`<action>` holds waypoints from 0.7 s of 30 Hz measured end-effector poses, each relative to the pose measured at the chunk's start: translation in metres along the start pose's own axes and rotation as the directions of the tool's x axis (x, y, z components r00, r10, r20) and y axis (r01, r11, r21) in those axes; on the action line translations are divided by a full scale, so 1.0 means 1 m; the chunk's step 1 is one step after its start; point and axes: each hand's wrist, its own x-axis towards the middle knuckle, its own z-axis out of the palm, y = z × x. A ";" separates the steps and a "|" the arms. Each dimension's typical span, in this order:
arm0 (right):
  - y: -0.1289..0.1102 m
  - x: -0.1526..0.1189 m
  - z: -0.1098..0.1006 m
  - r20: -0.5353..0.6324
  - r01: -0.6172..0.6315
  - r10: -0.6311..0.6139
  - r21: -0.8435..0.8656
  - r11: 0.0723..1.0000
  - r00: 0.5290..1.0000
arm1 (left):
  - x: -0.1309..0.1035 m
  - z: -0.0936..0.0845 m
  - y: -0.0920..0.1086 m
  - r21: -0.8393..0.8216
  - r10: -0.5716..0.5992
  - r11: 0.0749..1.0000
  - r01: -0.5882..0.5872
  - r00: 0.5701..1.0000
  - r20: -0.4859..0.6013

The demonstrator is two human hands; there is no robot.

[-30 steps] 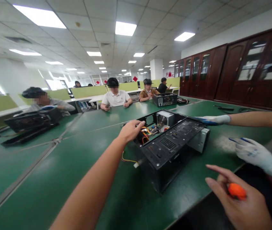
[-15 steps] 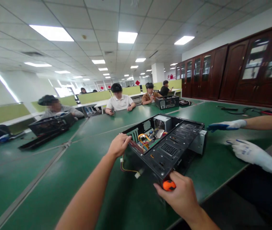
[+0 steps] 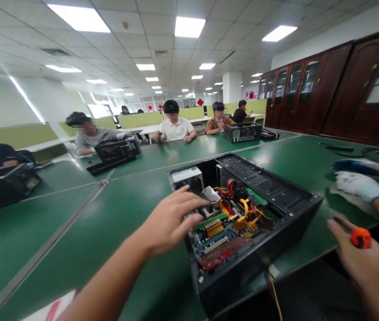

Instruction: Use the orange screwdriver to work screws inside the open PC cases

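An open black computer case [image 3: 242,272] lies on its side at the table's near edge. In it I see a motherboard [image 3: 221,234], coloured cables, and a silver power supply [image 3: 186,177] at the back left. My left hand [image 3: 174,218] is over the case's left rim, fingers spread and holding nothing; whether it touches the rim I cannot tell. To the right of the case and apart from it, my right hand [image 3: 364,263] is closed around a screwdriver [image 3: 360,238]. Only its orange-and-black handle end shows; the hand is slightly blurred.
A co-worker's gloved hands [image 3: 363,185] rest at the right, near the case. A loose cable connector [image 3: 274,270] hangs at the near edge. Cables [image 3: 343,148] lie at the far right. Across the green table [image 3: 136,209], several people sit by other computer cases [image 3: 243,132].
The computer case has turned counterclockwise, bringing its power supply to the back left. My left hand has loosened from the rim. My right hand has left the near corner and moved right with the screwdriver.
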 end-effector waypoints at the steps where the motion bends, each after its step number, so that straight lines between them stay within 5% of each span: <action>1: -0.007 -0.016 0.003 0.056 -0.032 0.031 0.004 0.999 0.998 | 0.002 0.003 -0.026 -0.011 -0.032 0.999 0.032 0.996 -0.078; 4: -0.026 -0.059 0.017 0.252 0.130 -0.158 0.123 0.984 0.955 | 0.007 0.027 -0.085 -0.021 -0.096 0.995 0.094 0.960 -0.262; 7: -0.041 -0.069 0.030 0.280 0.289 -0.311 0.118 0.950 0.908 | 0.010 0.057 -0.095 -0.038 -0.150 0.988 0.149 0.890 -0.430; 13: -0.063 0.018 0.051 0.371 0.282 -0.354 0.236 0.930 0.858 | 0.022 0.078 -0.049 -0.025 -0.198 0.976 0.216 0.839 -0.506; 17: -0.083 0.088 0.070 0.493 0.196 -0.263 0.185 0.963 0.829 | 0.019 0.083 0.000 0.090 -0.180 0.967 0.240 0.885 -0.429; 21: -0.104 0.129 0.094 0.541 0.173 -0.211 0.121 0.977 0.814 | 0.002 0.088 0.061 0.116 -0.234 0.952 0.283 0.918 -0.319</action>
